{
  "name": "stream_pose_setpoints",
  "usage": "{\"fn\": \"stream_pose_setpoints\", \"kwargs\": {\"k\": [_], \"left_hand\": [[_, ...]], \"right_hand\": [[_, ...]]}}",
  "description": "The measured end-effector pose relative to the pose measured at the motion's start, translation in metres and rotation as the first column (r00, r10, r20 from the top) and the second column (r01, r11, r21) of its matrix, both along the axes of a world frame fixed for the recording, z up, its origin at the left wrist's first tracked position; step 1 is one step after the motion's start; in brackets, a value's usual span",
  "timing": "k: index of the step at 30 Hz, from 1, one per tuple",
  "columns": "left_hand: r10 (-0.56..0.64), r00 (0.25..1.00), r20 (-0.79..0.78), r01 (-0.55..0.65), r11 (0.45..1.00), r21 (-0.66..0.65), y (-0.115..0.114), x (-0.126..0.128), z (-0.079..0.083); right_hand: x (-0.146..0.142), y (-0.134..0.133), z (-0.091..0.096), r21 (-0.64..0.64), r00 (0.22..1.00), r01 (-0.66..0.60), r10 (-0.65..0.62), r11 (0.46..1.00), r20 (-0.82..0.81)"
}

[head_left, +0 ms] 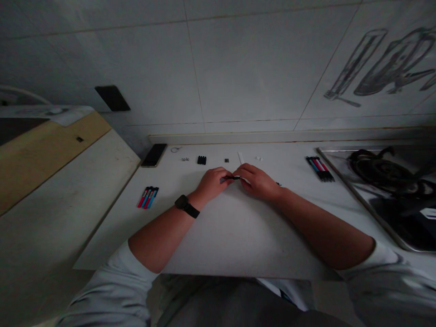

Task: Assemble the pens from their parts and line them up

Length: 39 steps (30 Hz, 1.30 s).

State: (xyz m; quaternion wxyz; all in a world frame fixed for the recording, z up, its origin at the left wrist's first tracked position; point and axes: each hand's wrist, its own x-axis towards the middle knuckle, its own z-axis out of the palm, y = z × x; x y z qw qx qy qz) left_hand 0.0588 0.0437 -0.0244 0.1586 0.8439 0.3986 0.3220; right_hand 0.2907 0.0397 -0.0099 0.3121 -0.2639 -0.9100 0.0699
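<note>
My left hand (214, 182) and my right hand (258, 181) meet above the white countertop, fingers pinched around a slim black pen part (232, 177). Fingertips cover much of it, so its exact shape is hard to see. Just behind the hands lie thin white rods (240, 157), a tiny black piece (226, 160) and small whitish bits (259, 158). Farther left are a group of short black parts (202, 160) and several small metallic pieces (185, 159). A small dark object (279, 184) shows beside my right wrist.
Red and blue tubes (148, 197) lie at the left, near a phone (154, 155) and a thin ring-shaped item (175, 150). On the right, a row of pens (320, 169) lies beside a gas stove (361, 200). A tiled wall (245, 72) rises behind the white countertop (238, 240).
</note>
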Motion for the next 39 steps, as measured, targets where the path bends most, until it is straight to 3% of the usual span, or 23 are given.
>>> {"fn": "stream_pose_setpoints", "kwargs": {"k": [8, 11, 15, 17, 19, 23, 28, 34, 39], "left_hand": [[0.015, 0.998, 0.061, -0.014, 1.000, -0.010, 0.000, 0.000, -0.001], [0.014, 0.995, 0.096, -0.012, 0.999, -0.030, 0.002, 0.000, -0.003], [0.064, 0.989, 0.134, -0.054, 0.996, -0.072, 0.003, -0.001, -0.003], [0.077, 0.987, 0.141, -0.064, 0.994, -0.094, 0.003, -0.001, -0.004], [0.085, 0.986, 0.142, -0.069, 0.991, -0.113, 0.003, -0.002, -0.006], [0.114, 0.982, 0.148, -0.094, 0.987, -0.133, 0.005, -0.004, -0.010], [0.119, 0.983, 0.137, -0.102, 0.987, -0.125, 0.006, -0.006, -0.011], [0.135, 0.983, 0.123, -0.122, 0.987, -0.104, 0.006, -0.006, -0.011], [0.146, 0.982, 0.118, -0.136, 0.987, -0.089, 0.007, -0.006, -0.010]], "right_hand": [[-0.005, -0.007, 0.004, -0.126, 0.988, -0.062, 0.043, 0.990, -0.149], [0.000, -0.003, 0.015, -0.154, 0.977, -0.047, 0.013, 0.987, -0.214], [0.022, 0.009, 0.045, -0.285, 0.939, 0.143, -0.221, 0.948, -0.262], [0.041, 0.018, 0.058, -0.353, 0.919, 0.307, -0.373, 0.884, -0.132], [0.059, 0.026, 0.064, -0.344, 0.911, 0.410, -0.399, 0.845, 0.105], [0.082, 0.036, 0.051, -0.321, 0.837, 0.463, -0.287, 0.826, 0.467], [0.080, 0.041, 0.024, -0.320, 0.765, 0.432, -0.154, 0.843, 0.626], [0.069, 0.038, 0.020, -0.270, 0.799, 0.352, -0.138, 0.896, 0.585], [0.058, 0.034, 0.027, -0.264, 0.915, 0.320, -0.225, 0.910, 0.335]]}}
